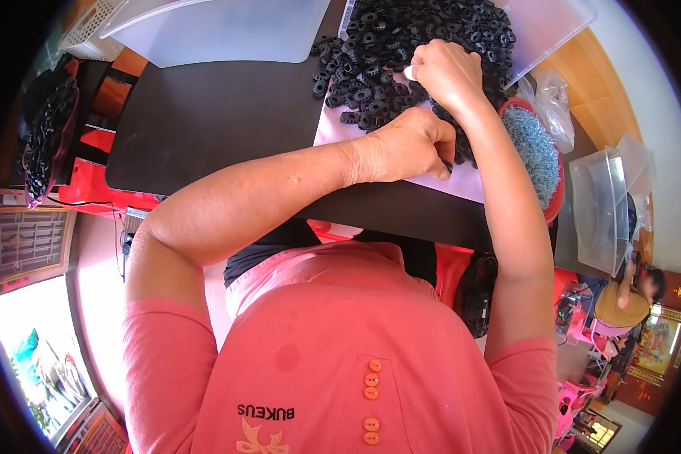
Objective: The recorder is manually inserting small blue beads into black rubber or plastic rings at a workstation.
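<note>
A heap of small black ribbed plastic parts with holes (431, 26) spreads over the far side of the table, partly on a pale pink sheet (461, 184). My left hand (410, 145) is at the near edge of the heap, thumb and fingers pinched on a small black piece (448, 168) that barely shows. Farther back, my right hand (452, 72) reaches over the heap with its fingers curled. Something white (408, 73) shows at one of its fingertips; what it is, and whether the fingers hold a part, I cannot tell.
Right of the sheet stands a red basin (558, 198) full of small blue-grey pieces. A translucent bin (227, 34) is on the dark table (212, 113) at the far left. Clear plastic bags (554, 110) and another clear bin (601, 208) are at the right. Another person (620, 303) sits beyond.
</note>
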### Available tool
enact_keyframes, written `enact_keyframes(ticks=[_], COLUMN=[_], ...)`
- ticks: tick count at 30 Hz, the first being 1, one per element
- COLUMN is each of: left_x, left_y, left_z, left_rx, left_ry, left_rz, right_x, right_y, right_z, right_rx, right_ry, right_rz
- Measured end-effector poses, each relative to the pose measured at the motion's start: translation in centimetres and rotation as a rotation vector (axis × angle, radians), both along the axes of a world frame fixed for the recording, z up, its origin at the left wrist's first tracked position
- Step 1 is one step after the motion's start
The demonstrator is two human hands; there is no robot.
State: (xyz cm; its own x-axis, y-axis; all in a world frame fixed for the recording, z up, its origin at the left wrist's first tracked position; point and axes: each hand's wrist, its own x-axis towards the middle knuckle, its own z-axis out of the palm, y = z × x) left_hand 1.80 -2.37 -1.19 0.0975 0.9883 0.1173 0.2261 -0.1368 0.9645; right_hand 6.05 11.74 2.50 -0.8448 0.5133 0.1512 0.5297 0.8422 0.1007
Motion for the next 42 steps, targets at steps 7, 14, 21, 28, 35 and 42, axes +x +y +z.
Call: enact_keyframes(ticks=[7, 14, 21, 28, 35, 42], left_x=[0.0, -1.5, -3.5, -4.2, -4.4, -4.5], left_y=[0.1, -0.1, 0.9, 0.6, 0.6, 1.0], left_z=[-0.2, 2.3, 1.4, 2.1, 1.7, 1.2], left_rx=[0.056, -0.049, 0.056, -0.006, -0.008, -0.021], left_ry=[0.007, -0.613, -0.965, -1.044, -1.140, -1.119], left_rz=[0.023, 0.340, 0.504, 0.425, 0.408, 0.403], right_x=[-0.6, 5.6, 5.1, 4.0, 4.4, 3.7], right_y=[0.8, 1.4, -8.5, -8.7, -9.6, -8.4], right_z=[-1.5, 0.1, 0.2, -0.4, 0.1, -1.6], right_rx=[0.225, -0.371, -1.193, -0.855, 0.136, -0.353], right_ry=[-0.039, 0.820, 0.967, 0.689, 0.480, 0.724], right_rz=[0.104, 0.169, 0.301, 0.309, 0.557, 0.505])
